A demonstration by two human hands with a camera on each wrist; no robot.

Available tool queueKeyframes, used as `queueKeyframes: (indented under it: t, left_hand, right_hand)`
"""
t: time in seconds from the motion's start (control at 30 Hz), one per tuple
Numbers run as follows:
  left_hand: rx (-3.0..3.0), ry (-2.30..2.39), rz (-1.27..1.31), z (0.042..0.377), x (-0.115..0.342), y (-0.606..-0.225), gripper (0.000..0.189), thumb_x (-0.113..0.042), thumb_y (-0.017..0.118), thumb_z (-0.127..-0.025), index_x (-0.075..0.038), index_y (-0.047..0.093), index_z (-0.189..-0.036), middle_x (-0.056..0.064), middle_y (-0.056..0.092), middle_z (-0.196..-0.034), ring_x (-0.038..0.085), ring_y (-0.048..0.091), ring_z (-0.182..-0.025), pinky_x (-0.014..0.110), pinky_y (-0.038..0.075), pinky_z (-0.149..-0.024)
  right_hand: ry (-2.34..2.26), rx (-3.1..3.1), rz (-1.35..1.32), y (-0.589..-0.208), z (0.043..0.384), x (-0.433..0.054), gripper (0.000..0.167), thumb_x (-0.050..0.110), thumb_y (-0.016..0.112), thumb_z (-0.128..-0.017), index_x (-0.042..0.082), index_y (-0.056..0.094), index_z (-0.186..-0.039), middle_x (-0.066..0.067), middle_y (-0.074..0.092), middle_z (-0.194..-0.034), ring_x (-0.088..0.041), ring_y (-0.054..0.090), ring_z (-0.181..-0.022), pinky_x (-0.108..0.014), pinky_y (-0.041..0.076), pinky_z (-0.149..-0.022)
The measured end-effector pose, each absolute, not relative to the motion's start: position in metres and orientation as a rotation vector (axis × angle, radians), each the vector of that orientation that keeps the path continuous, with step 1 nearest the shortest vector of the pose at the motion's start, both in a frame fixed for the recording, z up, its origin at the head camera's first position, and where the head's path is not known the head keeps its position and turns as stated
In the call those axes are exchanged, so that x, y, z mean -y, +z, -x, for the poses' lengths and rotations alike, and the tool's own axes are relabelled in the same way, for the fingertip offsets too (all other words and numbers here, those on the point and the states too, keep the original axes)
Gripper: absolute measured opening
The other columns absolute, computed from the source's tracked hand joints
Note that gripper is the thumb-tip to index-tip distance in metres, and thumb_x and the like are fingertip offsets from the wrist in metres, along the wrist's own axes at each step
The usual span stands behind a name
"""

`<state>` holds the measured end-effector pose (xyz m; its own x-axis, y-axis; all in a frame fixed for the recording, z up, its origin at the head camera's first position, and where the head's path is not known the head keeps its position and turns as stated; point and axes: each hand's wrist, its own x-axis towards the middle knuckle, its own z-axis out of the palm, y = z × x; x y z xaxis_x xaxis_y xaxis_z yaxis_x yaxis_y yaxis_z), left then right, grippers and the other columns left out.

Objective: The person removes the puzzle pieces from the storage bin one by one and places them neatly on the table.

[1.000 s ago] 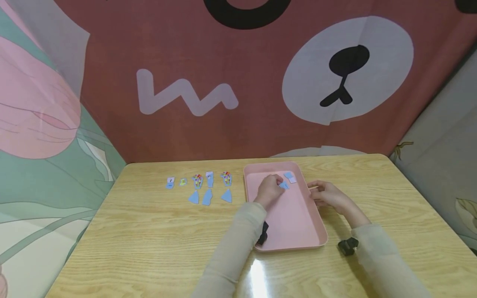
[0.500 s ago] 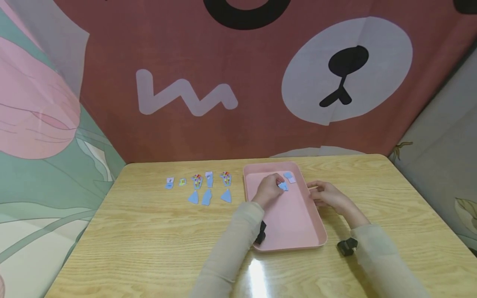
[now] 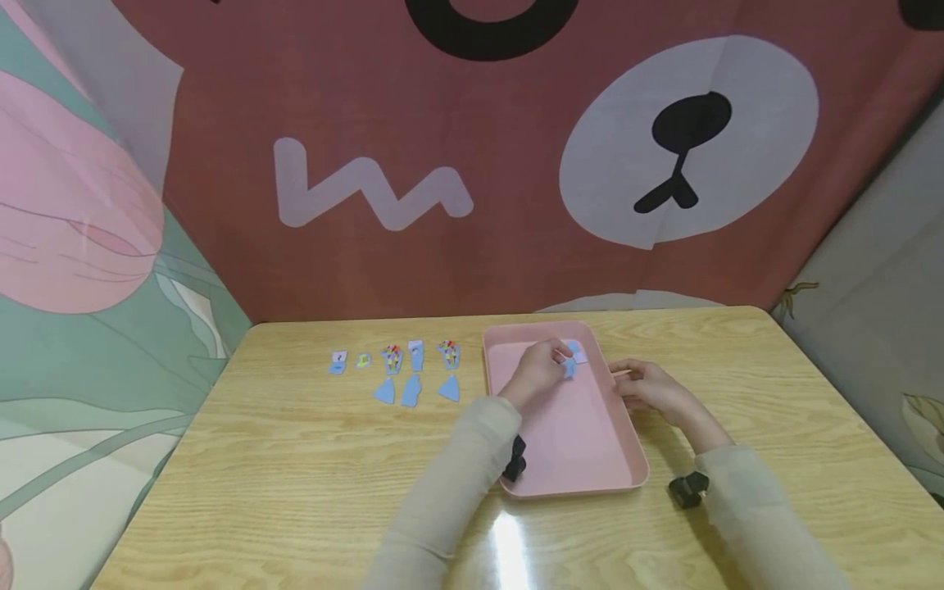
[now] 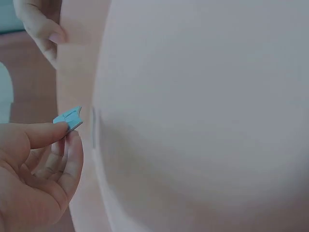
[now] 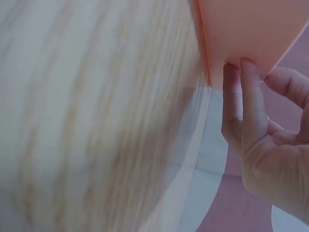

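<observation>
Thumb and fingers of my left hand [image 3: 541, 369] pinch a small blue puzzle piece [image 4: 71, 118] with a notched edge. In the head view this hand is above the far half of the pink tray [image 3: 578, 459]. Just beyond the pinched piece lies another puzzle piece [image 3: 579, 356], blue and pale, partly covered by the fingers. My right hand [image 3: 652, 387] is at the tray's right side. In the right wrist view its fingertips touch the outside of the wall, with one finger at the rim.
Left of the tray on the wooden table [image 3: 310, 475] lie several flat pieces in two rows. Colourful pieces [image 3: 393, 359] make up the far row, plain blue pieces [image 3: 411, 390] the near one. A printed cloth [image 3: 516, 262] hangs behind the table's back edge.
My left hand has lifted the blue puzzle piece and turned it, shifting slightly away and toward the other piece in the tray. My right hand stays at the tray wall.
</observation>
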<state>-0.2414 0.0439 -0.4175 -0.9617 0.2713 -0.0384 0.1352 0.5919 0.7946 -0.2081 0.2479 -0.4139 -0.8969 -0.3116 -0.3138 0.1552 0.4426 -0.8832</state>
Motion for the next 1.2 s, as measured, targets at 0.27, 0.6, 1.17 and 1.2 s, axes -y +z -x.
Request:
queueKeyframes:
  t: [0.27, 0.6, 1.17, 1.2]
  left_hand:
    - [-2.517, 1.495, -0.359, 0.24, -0.037, -0.399, 0.027, 0.003, 0.059, -0.088, -0.003, 0.067, -0.113, 0.013, 0.066, -0.105, 0.024, 0.064, -0.092, 0.018, 0.051, -0.068]
    - [-2.463, 1.585, -0.308, 0.247, -0.013, -0.376, 0.032, -0.003, 0.058, -0.092, -0.006, 0.063, -0.123, 0.014, 0.063, -0.112, 0.021, 0.063, -0.097, 0.025, 0.058, -0.077]
    - [-2.346, 1.784, -0.122, 0.234, 0.032, -0.379, 0.033, -0.002, 0.056, -0.089, -0.002, 0.06, -0.122, 0.007, 0.057, -0.099, 0.013, 0.057, -0.081, 0.035, 0.059, -0.082]
    - [-2.344, 1.789, -0.113, 0.233, 0.034, -0.38, 0.033, -0.002, 0.056, -0.089, -0.001, 0.06, -0.122, 0.008, 0.057, -0.1, 0.012, 0.057, -0.081, 0.034, 0.059, -0.081]
  right_hand:
    - [-1.456, -2.258, 0.126, -0.414, 0.208, -0.249, 0.054, 0.008, 0.052, -0.093, -0.014, 0.031, -0.138, -0.033, 0.052, -0.124, -0.011, 0.064, -0.095, -0.029, 0.057, -0.085]
    - [-1.458, -2.255, 0.126, -0.414, 0.209, -0.249, 0.054, 0.008, 0.051, -0.092, -0.014, 0.031, -0.137, -0.032, 0.053, -0.123, -0.011, 0.064, -0.094, -0.03, 0.058, -0.085]
    - [-1.451, -2.264, 0.125, -0.413, 0.208, -0.25, 0.055, 0.008, 0.053, -0.092, -0.013, 0.031, -0.137, -0.032, 0.053, -0.122, -0.013, 0.064, -0.094, -0.031, 0.058, -0.085]
    - [-1.452, -2.263, 0.126, -0.413, 0.208, -0.25, 0.055, 0.008, 0.053, -0.092, -0.014, 0.031, -0.137, -0.032, 0.053, -0.123, -0.013, 0.064, -0.094, -0.031, 0.058, -0.085]
